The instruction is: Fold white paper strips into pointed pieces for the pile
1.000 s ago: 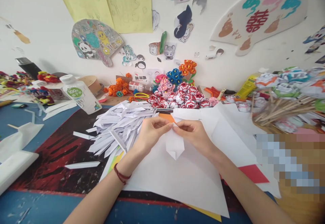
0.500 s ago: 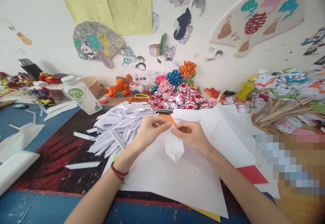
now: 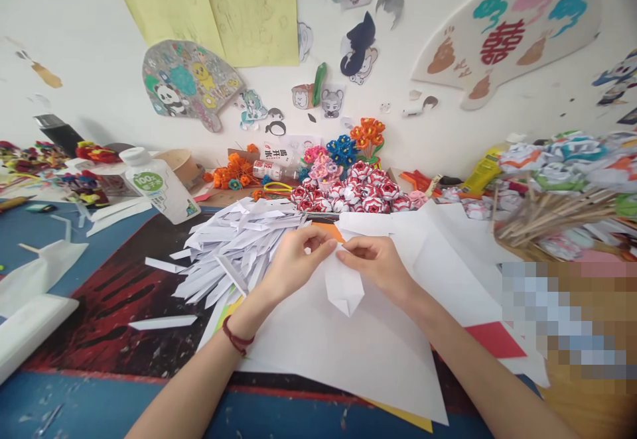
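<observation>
Paper slip [image 3: 345, 288] with folded lower corners, at frame centre, is pinched at its upper end by the left hand [image 3: 294, 258] and right hand [image 3: 375, 262], fingers narrow; uneven pressure could skew its fold, and a leftward knock could scatter the folded paper strips [image 3: 219, 245].

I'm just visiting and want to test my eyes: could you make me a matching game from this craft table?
1. folded paper
2. strips
3. bracelet
4. bottle

A. dark red, around the left wrist
B. white with a green patch
C. held by the left hand and right hand
D. heaped left of both hands

Pairs: 1-C, 2-D, 3-A, 4-B
</observation>
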The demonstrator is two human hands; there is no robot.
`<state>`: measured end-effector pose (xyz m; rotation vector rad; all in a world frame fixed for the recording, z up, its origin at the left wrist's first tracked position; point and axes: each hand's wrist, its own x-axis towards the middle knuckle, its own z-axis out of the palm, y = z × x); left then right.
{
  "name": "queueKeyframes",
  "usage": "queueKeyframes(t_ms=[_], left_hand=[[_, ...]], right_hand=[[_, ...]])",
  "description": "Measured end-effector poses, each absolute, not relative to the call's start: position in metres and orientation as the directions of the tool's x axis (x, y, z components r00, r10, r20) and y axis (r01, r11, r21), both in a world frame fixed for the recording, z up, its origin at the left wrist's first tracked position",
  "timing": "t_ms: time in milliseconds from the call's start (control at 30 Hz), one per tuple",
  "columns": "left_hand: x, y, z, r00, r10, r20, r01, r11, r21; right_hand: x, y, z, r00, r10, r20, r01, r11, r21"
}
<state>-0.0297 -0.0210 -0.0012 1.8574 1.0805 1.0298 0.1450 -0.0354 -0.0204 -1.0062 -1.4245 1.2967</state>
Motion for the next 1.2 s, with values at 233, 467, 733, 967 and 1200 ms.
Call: queueKeyframes(t_ms=[233,467,733,967,1200], left_hand=[[-0.0333,-0.017,0.0022,0.272,0.933,0.234,0.289,-0.311,0.905],[-0.0299,-0.0211,0.0037,0.345,0.898,0.272,0.369,-0.397,0.841],[-0.031,-0.0203,0.001,0.358,0.899,0.251,0.366,-0.382,0.848],[-0.0307,-0.0215,0.0031,0.361,0.892,0.27,0.385,-0.407,0.829],[-0.0299,-0.0228,0.0075,0.373,0.893,0.252,0.356,-0.388,0.85]], right_hand=[[0.1465,-0.0356,-0.0178,-0.204,0.975,0.093,-0.023,0.09,-0.996],[0.1463,-0.0351,-0.0199,-0.229,0.965,0.127,-0.012,0.128,-0.992],[0.1451,-0.0354,-0.0186,-0.225,0.965,0.136,0.004,0.14,-0.99],[0.147,-0.0342,-0.022,-0.253,0.961,0.112,-0.014,0.112,-0.994],[0.1475,-0.0346,-0.0222,-0.264,0.96,0.09,-0.026,0.086,-0.996]])
